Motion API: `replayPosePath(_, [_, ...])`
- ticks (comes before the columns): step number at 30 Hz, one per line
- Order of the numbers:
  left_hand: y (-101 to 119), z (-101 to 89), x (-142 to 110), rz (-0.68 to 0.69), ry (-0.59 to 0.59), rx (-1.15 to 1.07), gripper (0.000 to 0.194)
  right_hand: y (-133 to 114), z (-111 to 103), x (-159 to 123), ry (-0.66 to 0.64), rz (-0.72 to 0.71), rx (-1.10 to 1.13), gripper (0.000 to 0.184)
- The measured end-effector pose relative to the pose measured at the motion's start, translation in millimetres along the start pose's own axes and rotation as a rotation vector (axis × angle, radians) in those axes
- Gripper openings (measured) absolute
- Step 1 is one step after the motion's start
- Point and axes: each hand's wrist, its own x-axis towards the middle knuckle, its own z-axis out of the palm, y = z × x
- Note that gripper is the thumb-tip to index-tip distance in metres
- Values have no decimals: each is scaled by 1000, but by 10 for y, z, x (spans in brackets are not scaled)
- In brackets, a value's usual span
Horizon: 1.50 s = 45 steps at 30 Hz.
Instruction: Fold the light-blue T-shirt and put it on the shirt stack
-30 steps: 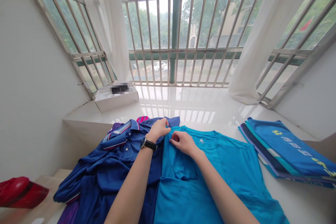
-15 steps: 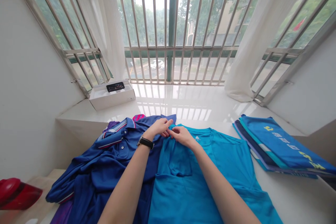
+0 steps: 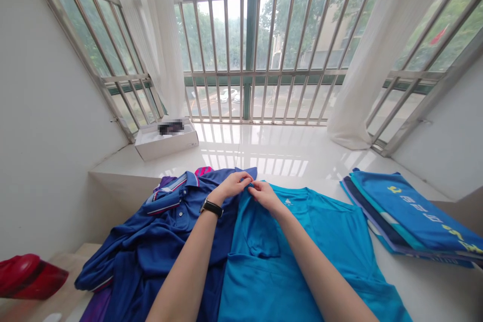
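White glossy windowsill (image 3: 271, 153), barred windows (image 3: 251, 35) beyond. Head view: we've got our left hand (image 3: 231, 186) and right hand (image 3: 264, 196) together, right pinching the collar of a teal T-shirt (image 3: 320, 246). Left is closed beside it, can't tell on which cloth. Navy polo (image 3: 169, 241) just left of hands, folded blue shirts (image 3: 407, 216) well right.

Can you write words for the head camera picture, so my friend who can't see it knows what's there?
Two hands meet at the neck of a bright blue T-shirt, the left hand wearing a watch and the right hand beside it. A dark blue polo shirt lies next to the T-shirt, and folded shirts lie on a white ledge under a barred window.
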Motion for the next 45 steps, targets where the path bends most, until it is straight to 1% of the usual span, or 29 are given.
replayPosePath(3, [-38, 20, -9, 15, 0, 21, 32, -13, 15, -26, -39, 36, 73, 24])
replayPosePath(6, [-84, 41, -19, 16, 15, 65, 29, 12, 34, -30, -37, 80, 100, 27])
replayPosePath(9, [-118, 58, -20, 5, 28, 103, 26, 62, 62, -10, -3, 112, 82, 27])
replayPosePath(12, [-143, 73, -16, 12, 40, 126, 23, 115, 85, 5, 57, 115, 30, 24])
replayPosePath(14, [-165, 89, -14, 13, 55, 147, 22, 138, 89, 0, 99, 95, -4, 21])
replayPosePath(16, [-191, 109, -11, 9, 72, 171, 21, 146, 84, -14, 146, 43, -69, 18])
replayPosePath(18, [-212, 129, -7, 2, 81, 192, 21, 144, 77, -27, 181, -37, -209, 14])
replayPosePath(21, [-210, 132, -6, -7, 79, 213, 19, 140, 73, -35, 175, -121, -396, 6])
replayPosePath(24, [-151, 67, -22, -23, 96, 248, 16, 148, 77, -32, 154, -128, -415, 7])
replayPosePath(26, [-92, -12, -43, -33, 134, 271, 17, 155, 76, -30, 151, -128, -416, 9])
replayPosePath(27, [-62, -56, -55, -28, 133, 270, 17, 157, 74, -29, 150, -128, -415, 10])
replayPosePath(28, [-35, -97, -67, -21, 102, 258, 16, 157, 71, -29, 149, -127, -412, 11])
replayPosePath(29, [-11, -133, -79, -21, 37, 233, 14, 157, 67, -29, 150, -126, -409, 11])
replayPosePath(31, [23, -176, -101, -63, -183, 161, 13, 157, 61, -30, 153, -123, -404, 12])
replayPosePath(33, [40, -174, -116, -154, -403, 85, 14, 161, 56, -29, 159, -118, -401, 12])
replayPosePath(34, [43, -159, -120, -202, -477, 55, 14, 165, 55, -28, 161, -116, -401, 12])
replayPosePath(35, [44, -138, -122, -238, -524, 31, 14, 169, 55, -25, 162, -115, -400, 12])
replayPosePath(37, [40, -92, -119, -272, -554, 4, 14, 179, 58, -19, 161, -112, -398, 13])
replayPosePath(40, [22, -45, -109, -267, -547, 9, 18, 186, 62, -10, 155, -109, -393, 15])
replayPosePath(45, [14, -44, -101, -260, -543, 85, 23, 170, 27, -1, 104, -119, -379, 16])
